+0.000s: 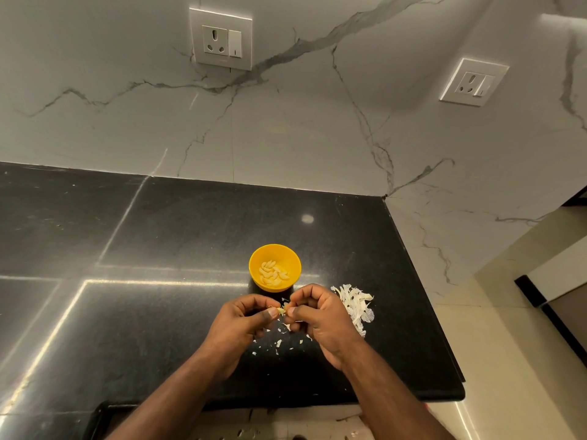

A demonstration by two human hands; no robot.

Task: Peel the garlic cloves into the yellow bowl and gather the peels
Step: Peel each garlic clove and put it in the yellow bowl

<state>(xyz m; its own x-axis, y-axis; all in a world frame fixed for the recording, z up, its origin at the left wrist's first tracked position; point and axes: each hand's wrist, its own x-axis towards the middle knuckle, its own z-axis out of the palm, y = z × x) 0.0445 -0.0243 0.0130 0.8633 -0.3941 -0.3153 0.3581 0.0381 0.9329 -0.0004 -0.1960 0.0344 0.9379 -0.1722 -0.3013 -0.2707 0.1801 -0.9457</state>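
Observation:
A yellow bowl [275, 267] stands on the black counter and holds several peeled garlic cloves [273, 272]. Just in front of the bowl, my left hand [241, 322] and my right hand [320, 319] meet above the counter. Both pinch one small garlic clove [282, 310] between thumbs and fingertips. A heap of white garlic peels [357, 308] lies to the right of my right hand. Small peel scraps [276, 342] are scattered on the counter beneath my hands.
The black stone counter [158, 312] ends at a rounded edge on the right and front. A marble wall rises behind it with two sockets [221, 39] [474, 82]. Pale floor tiles [508, 360] lie to the right, below the counter.

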